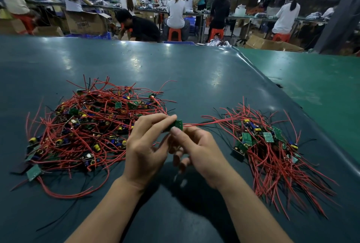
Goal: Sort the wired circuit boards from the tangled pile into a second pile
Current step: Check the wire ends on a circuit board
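Both hands meet at the middle of the dark table [175, 71], pinching one small green circuit board [176, 125] between them — the left hand [145, 149] by fingertips on top, the right hand [198, 149] with its thumb against the near edge. The board's red wire [210, 123] trails toward 3 o'clock into the second pile [272, 145]. The tangled pile [93, 127] lies at 9 o'clock.
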The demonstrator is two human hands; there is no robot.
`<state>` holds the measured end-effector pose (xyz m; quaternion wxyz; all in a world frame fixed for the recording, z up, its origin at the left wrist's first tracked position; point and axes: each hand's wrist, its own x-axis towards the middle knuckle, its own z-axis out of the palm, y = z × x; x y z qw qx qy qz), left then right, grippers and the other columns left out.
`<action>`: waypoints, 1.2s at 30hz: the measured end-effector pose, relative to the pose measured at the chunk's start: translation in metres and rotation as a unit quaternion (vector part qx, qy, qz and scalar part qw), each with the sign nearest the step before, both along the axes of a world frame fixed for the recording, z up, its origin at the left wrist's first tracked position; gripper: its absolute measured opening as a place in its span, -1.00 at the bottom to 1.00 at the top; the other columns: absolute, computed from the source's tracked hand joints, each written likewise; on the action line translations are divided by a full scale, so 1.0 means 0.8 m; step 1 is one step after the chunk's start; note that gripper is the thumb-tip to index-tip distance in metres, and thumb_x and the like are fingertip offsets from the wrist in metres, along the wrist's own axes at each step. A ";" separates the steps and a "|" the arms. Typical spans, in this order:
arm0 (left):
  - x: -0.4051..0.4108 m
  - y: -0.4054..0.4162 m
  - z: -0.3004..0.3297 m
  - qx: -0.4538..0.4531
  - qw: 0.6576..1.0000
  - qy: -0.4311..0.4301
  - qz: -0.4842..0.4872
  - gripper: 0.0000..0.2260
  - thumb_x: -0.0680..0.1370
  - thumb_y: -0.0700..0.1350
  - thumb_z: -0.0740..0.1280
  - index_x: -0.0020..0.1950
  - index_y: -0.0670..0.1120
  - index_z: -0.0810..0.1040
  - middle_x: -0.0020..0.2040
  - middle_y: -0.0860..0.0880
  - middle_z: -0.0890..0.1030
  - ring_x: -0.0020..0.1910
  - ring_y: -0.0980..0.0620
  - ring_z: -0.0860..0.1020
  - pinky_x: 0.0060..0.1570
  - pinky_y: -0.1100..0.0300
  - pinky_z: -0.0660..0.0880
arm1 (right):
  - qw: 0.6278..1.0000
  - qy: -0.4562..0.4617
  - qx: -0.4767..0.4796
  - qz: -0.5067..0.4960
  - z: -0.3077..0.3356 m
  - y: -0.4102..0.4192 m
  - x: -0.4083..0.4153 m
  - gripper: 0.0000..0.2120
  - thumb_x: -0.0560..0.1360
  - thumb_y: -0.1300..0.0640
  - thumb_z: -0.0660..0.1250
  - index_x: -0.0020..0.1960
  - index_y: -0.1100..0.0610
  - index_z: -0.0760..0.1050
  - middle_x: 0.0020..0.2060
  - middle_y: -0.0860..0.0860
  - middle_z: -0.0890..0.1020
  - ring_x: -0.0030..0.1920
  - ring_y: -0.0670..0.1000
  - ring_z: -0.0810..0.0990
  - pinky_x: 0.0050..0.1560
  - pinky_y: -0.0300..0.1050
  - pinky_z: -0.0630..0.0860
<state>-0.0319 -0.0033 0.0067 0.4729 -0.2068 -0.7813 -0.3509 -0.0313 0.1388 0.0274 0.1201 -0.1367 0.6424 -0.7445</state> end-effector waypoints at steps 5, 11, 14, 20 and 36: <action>-0.003 -0.003 0.004 -0.034 0.999 0.020 -0.007 -0.71 0.50 -0.25 0.45 0.21 -0.23 0.61 0.12 -0.07 0.65 0.06 -0.12 0.56 0.07 -0.03 0.52 | 0.987 0.106 0.012 -0.118 -0.006 -0.007 0.000 -0.81 0.58 0.13 0.32 -0.18 0.16 0.57 -0.39 0.02 0.57 -0.54 -0.04 0.47 -0.60 -0.23 0.38; -0.002 -0.006 0.006 -0.010 0.996 -0.012 0.090 -0.64 0.51 -0.15 0.42 0.28 -0.21 0.57 0.16 -0.11 0.61 0.16 -0.13 0.53 0.19 -0.04 0.44 | 0.921 0.172 -0.038 -0.348 0.006 0.004 -0.002 -0.72 0.56 0.08 0.35 -0.33 0.09 0.52 -0.48 -0.03 0.51 -0.54 -0.06 0.42 -0.59 -0.21 0.37; -0.004 -0.013 0.002 -0.016 0.967 -0.139 0.214 -0.61 0.50 -0.01 0.36 0.30 -0.11 0.55 0.16 -0.08 0.59 0.19 -0.16 0.47 0.14 -0.06 0.36 | 0.864 0.105 -0.189 -0.455 0.013 0.013 -0.008 -0.75 0.61 0.04 0.29 -0.22 0.09 0.45 -0.45 -0.01 0.52 -0.60 -0.08 0.41 -0.63 -0.25 0.33; -0.009 -0.024 -0.011 -0.113 0.877 -0.362 0.295 -0.71 0.54 0.12 0.33 0.18 0.03 0.62 0.24 -0.02 0.55 0.25 -0.11 0.40 0.20 -0.03 0.26 | 0.848 -0.139 -0.263 -0.438 -0.001 0.007 -0.015 -0.82 0.62 0.05 0.25 -0.08 0.14 0.46 -0.32 0.05 0.53 -0.59 -0.10 0.44 -0.62 -0.28 0.33; -0.003 -0.036 0.000 -0.085 0.885 -0.339 0.306 -0.79 0.48 -0.15 0.34 0.08 -0.01 0.65 0.05 -0.07 0.64 0.10 -0.16 0.48 0.05 -0.02 0.35 | 0.904 -0.133 -0.184 -0.364 -0.004 0.010 -0.020 -0.86 0.57 0.28 0.22 -0.13 0.18 0.52 -0.56 -0.05 0.45 -0.60 -0.10 0.35 -0.61 -0.32 0.22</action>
